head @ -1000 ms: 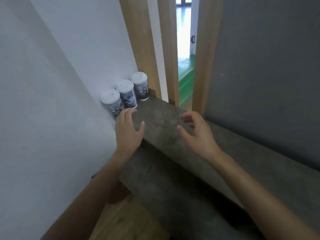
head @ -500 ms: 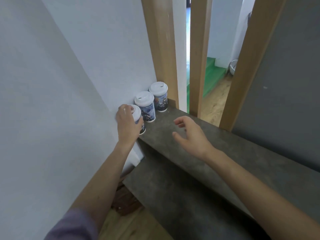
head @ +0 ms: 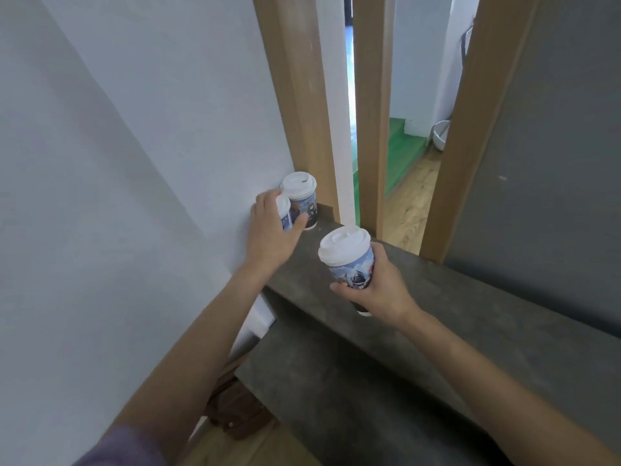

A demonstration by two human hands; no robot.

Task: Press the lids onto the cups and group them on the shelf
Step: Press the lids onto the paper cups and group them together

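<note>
My right hand (head: 379,290), empty a moment ago, now grips a lidded cup (head: 349,264) above the shelf (head: 470,314). My left hand (head: 272,230) has moved to clasp the next cup (head: 285,213) beside the wall (head: 134,163): regrouping appears underway.

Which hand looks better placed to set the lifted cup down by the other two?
The right hand: its grip is round the lifted cup, lid on, above the shelf. The left hand is occupied, holding the wall-side cup next to the rear cup.
</note>
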